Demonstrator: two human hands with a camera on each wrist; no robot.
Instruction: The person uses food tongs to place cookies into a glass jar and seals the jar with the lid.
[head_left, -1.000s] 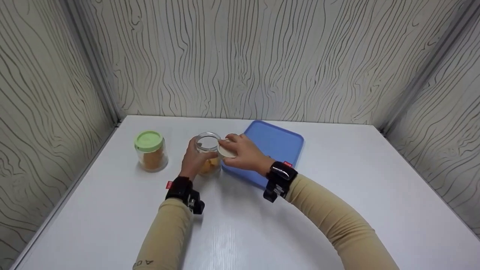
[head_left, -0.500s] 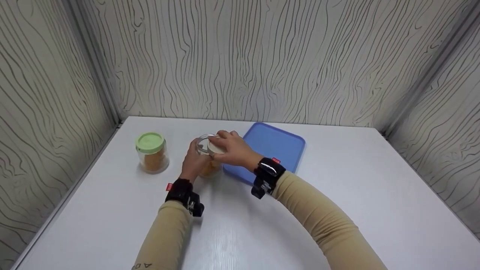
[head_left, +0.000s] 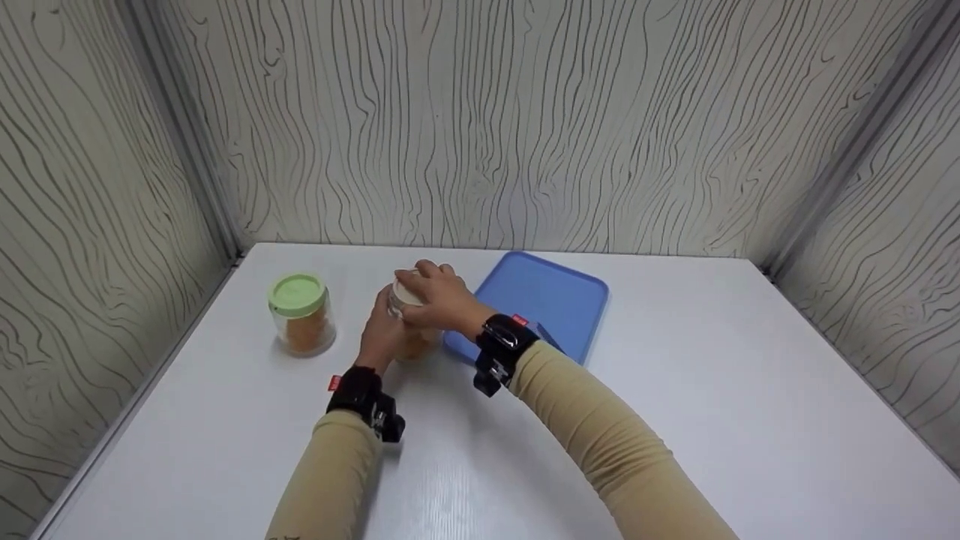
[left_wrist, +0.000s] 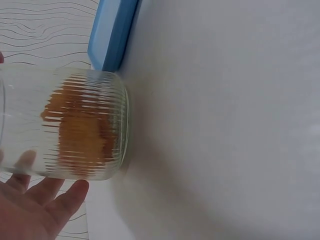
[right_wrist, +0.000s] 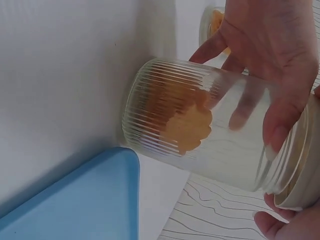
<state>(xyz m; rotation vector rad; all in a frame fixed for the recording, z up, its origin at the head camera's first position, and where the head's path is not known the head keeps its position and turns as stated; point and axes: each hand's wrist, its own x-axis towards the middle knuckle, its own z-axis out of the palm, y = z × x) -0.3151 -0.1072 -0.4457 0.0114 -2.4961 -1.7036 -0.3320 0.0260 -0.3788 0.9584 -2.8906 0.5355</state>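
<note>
A clear ribbed glass jar (right_wrist: 220, 135) stands upright on the white table, with scalloped orange-brown pieces, perhaps biscuits, in its lower part (left_wrist: 82, 130). My left hand (head_left: 381, 331) grips the jar from its left side, thumb and fingers around the glass. A cream lid (head_left: 409, 289) lies over the jar's mouth. My right hand (head_left: 444, 301) holds this lid by its rim from above, fingers on the far side and thumb on the near side. In the right wrist view the lid (right_wrist: 306, 167) meets the jar's rim; whether it is seated all round I cannot tell.
To the left stands a second clear jar (head_left: 306, 334) with a green lid (head_left: 298, 295) and orange-brown contents. A blue tray (head_left: 544, 289) lies just right of the held jar, partly behind my right wrist. Patterned panels (head_left: 480, 127) wall the table's back and sides.
My right hand has moved left with the cream lid, from beside the jar's mouth to on top of it. The left hand has kept its grip on the jar, which stays in place.
</note>
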